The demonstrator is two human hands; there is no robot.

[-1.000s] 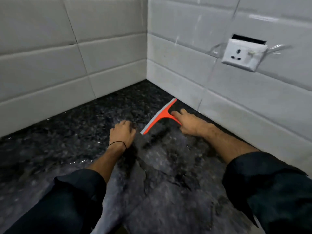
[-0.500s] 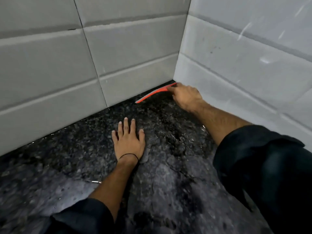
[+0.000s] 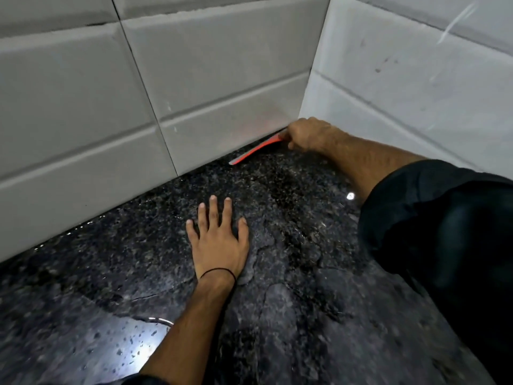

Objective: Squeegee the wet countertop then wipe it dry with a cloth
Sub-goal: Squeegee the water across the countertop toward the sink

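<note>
Right hand [image 3: 305, 134] clamps its grip around the red squeegee [image 3: 254, 152], blade reaching leftward from the grip along the wall base, probably to start a pull. Left hand [image 3: 219, 243] lies flat and empty on the wet tabletop [image 3: 291, 315], likely bracing the reach.

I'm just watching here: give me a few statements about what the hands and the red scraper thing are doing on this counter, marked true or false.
1. The right hand holds the red squeegee in the corner by the tiled wall. True.
2. The left hand grips a cloth. False: it lies flat and empty on the countertop.
3. The countertop is white. False: dark speckled stone.
4. The left wrist wears a thin black band. True.
</note>
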